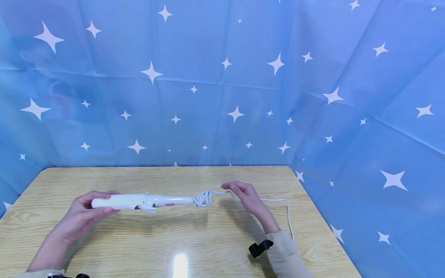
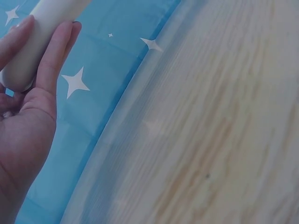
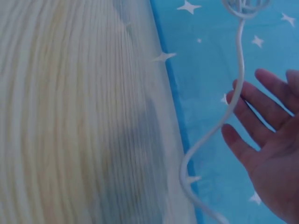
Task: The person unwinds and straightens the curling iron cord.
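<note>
My left hand (image 1: 85,212) grips the thick, rounded end of a white hair iron (image 1: 170,200), thumb on the near side and fingers on the far side. In the left wrist view that rounded end (image 2: 28,63) sits between thumb and fingers. The iron lies level over the table, its narrower end pointing right, with small reddish marks on its side. Coils of white cord (image 1: 203,198) are wound at that narrow end. My right hand (image 1: 247,197) has its fingers extended, fingertips right at the loose cord (image 3: 239,60), which runs past them without being gripped.
A wood-grain table (image 1: 139,247) lies beneath both hands. The cord's loose length trails over its right side. Blue cloth with white stars (image 1: 208,96) hangs behind and to the right. A black wrist camera (image 1: 260,248) sits at the right sleeve (image 1: 286,253).
</note>
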Action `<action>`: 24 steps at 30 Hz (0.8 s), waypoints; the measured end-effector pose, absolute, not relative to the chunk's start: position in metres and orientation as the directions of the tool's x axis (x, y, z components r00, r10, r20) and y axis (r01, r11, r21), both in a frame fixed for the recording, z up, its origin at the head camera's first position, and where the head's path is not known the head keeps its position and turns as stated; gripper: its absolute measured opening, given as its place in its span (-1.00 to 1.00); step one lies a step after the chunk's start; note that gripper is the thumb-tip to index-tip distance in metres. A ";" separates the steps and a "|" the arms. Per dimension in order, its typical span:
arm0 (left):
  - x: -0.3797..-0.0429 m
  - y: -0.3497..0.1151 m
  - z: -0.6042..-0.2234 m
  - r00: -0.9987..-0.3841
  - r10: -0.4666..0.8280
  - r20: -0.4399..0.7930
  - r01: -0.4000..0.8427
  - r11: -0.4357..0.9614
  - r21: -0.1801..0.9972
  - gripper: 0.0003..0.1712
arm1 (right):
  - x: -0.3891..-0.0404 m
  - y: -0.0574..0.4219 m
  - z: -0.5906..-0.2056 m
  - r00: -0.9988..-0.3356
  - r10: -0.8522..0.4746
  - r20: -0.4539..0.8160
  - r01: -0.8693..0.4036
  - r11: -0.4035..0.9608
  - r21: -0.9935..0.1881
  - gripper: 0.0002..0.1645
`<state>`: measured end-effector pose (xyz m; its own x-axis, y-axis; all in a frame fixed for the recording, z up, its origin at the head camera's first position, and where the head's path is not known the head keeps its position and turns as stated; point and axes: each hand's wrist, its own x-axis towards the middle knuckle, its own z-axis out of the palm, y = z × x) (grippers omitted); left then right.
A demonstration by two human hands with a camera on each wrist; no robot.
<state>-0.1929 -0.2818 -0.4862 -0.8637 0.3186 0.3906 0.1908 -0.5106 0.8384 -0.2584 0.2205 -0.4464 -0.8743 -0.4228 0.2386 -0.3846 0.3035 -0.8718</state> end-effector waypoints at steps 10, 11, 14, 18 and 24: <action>-0.192 -0.280 -0.488 -0.861 0.335 0.383 0.194 -0.479 0.856 -0.39 | -0.262 0.190 -0.445 -0.810 -0.531 0.250 -0.406 0.200 -0.892 -0.58; -0.192 -0.280 -0.488 -0.862 0.334 0.381 0.194 -0.477 0.857 -0.39 | -0.261 0.188 -0.445 -0.807 -0.539 0.242 -0.407 0.211 -0.889 -0.59; -0.191 -0.281 -0.489 -0.863 0.334 0.379 0.192 -0.478 0.857 -0.39 | -0.260 0.184 -0.444 -0.809 -0.552 0.203 -0.399 0.261 -0.879 -0.62; -0.192 -0.282 -0.490 -0.856 0.336 0.392 0.191 -0.499 0.845 -0.38 | -0.256 0.184 -0.443 -0.818 -0.553 0.160 -0.389 0.325 -0.862 -0.69; -0.191 -0.286 -0.493 -0.862 0.326 0.388 0.190 -0.502 0.844 -0.39 | -0.252 0.187 -0.444 -0.835 -0.532 0.140 -0.371 0.358 -0.857 -0.75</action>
